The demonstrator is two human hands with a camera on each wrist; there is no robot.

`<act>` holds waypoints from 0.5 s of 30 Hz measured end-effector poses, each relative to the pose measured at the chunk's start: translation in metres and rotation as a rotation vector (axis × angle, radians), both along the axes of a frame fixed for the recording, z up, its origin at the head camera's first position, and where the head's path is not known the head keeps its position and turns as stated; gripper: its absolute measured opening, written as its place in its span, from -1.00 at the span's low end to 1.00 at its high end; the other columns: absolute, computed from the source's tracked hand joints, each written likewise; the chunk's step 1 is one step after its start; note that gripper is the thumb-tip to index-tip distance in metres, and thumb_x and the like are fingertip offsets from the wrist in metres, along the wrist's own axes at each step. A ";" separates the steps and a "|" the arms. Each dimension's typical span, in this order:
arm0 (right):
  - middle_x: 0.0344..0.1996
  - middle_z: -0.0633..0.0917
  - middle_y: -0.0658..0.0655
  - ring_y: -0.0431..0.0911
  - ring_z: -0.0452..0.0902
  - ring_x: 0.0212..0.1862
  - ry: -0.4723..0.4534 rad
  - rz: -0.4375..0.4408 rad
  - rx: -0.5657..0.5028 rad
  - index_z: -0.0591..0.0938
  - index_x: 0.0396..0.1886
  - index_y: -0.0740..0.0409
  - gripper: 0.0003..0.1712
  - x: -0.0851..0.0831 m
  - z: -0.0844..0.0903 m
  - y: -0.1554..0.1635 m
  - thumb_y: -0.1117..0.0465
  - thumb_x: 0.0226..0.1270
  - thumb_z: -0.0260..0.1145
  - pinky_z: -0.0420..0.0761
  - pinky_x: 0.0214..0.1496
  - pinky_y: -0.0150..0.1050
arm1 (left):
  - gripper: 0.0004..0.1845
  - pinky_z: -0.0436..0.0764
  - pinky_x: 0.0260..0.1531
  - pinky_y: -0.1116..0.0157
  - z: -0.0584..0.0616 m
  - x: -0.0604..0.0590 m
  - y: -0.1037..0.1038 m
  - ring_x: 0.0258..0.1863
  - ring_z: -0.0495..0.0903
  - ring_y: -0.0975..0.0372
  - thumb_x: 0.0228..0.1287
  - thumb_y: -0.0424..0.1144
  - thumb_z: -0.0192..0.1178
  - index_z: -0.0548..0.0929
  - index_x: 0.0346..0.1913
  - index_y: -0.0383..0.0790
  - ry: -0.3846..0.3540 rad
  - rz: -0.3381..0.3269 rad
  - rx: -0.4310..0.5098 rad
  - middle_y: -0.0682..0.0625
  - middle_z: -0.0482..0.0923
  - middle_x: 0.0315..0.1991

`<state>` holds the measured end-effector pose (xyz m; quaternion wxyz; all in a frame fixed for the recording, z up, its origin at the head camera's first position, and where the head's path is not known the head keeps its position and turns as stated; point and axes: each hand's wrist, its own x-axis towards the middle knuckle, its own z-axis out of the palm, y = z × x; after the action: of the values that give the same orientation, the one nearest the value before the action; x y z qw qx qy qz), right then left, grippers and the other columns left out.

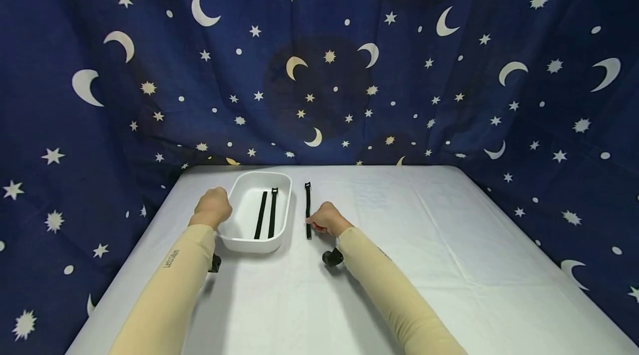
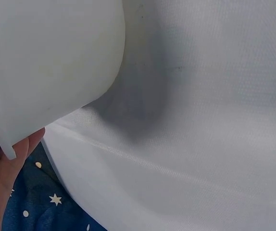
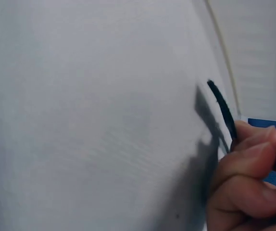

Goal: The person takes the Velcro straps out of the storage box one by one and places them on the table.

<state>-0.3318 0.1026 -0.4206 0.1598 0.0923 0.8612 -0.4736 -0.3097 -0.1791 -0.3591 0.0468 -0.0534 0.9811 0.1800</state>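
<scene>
The right hand [image 1: 326, 220] pinches the near end of a black strap [image 1: 308, 208] with curled fingers [image 3: 244, 159]. The strap lies on the white table [image 1: 424, 244], just beside a white tray [image 1: 234, 236]. Two more black straps [image 1: 267, 214] lie inside the tray. The left hand [image 1: 213, 208] holds the tray's left rim with curled fingers.

place: staged recording booth; evidence: star-and-moon backdrop cloth [image 1: 449, 66] draped behind and beside white-covered table [image 1: 449, 244]
</scene>
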 end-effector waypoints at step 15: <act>-0.76 0.64 0.05 -0.26 0.45 -0.74 -0.010 -0.058 0.018 0.67 -0.45 0.34 -0.86 0.002 0.007 0.001 0.36 0.28 0.40 0.47 -0.63 -0.45 | -0.68 0.70 -0.30 0.06 -0.001 -0.001 -0.001 -0.21 0.69 -0.08 0.30 -0.42 0.06 0.56 0.05 -0.55 0.000 0.003 -0.006 -0.40 0.64 -0.06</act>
<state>-0.3295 0.1033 -0.4139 0.1496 0.1211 0.8616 -0.4696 -0.3110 -0.1797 -0.3605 0.0462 -0.0549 0.9816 0.1770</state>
